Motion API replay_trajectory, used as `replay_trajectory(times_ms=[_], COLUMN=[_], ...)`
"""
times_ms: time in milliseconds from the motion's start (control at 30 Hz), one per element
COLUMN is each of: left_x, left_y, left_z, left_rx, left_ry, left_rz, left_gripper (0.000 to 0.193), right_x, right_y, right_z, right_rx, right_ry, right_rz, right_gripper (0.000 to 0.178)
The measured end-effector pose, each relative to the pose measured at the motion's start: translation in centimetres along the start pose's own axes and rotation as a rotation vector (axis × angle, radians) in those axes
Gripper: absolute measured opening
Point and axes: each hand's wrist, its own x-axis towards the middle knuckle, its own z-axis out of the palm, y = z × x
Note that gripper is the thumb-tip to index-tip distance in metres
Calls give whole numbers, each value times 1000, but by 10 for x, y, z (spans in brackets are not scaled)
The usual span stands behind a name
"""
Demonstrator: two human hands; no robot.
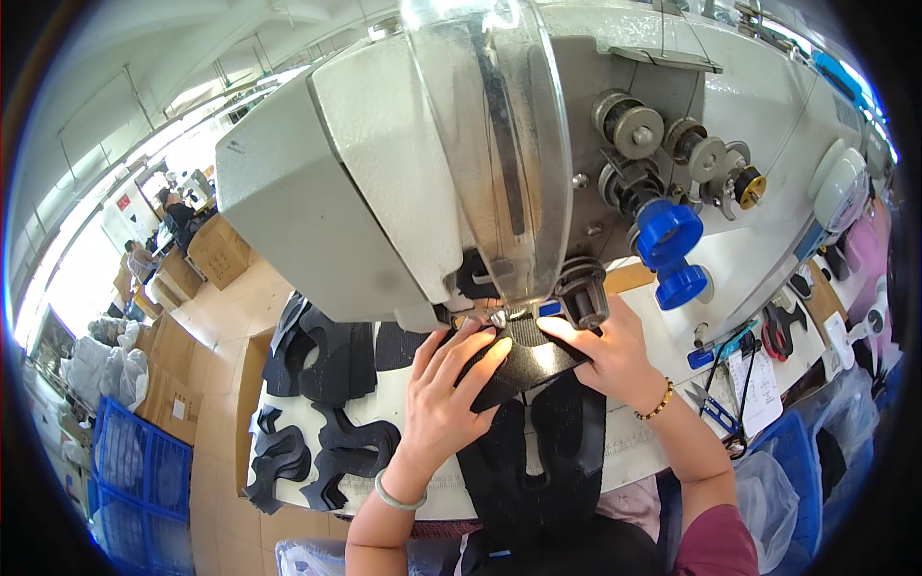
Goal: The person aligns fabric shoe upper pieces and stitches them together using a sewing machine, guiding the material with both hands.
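My left hand (444, 396) lies on the left side of a black fabric piece (514, 379), its fingertips close to the needle area of a sewing machine (384, 173). The fingers are stretched forward over the piece, and the thumb is by its near edge. From the right, my right hand (615, 357) grips the same piece with the thumb on top; its other fingers are partly hidden. A bright light shines on the mesh-like part between my hands. The needle itself cannot be made out. Larger black cut pieces (569, 432) hang toward my lap just below.
Stacked black cut-outs (322, 360) and curved black pieces (355, 456) lie on the white table left of my hands. To the right are blue-handled thread snips (715, 411), red-handled scissors (774, 338) and a paper slip (756, 392). Blue crates (144, 461) stand on the floor.
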Motion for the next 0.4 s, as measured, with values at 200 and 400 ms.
replay_trajectory(times_ms=[200, 400], left_x=[-3, -5], left_y=[-7, -10], left_z=[3, 5], left_rx=[-26, -19], left_ry=[8, -8], left_rz=[-13, 0], left_gripper=[37, 34], right_x=[-4, -14], right_y=[3, 8], right_z=[1, 2], right_rx=[-15, 13], right_ry=[-84, -143], right_rz=[22, 48], right_gripper=[52, 56])
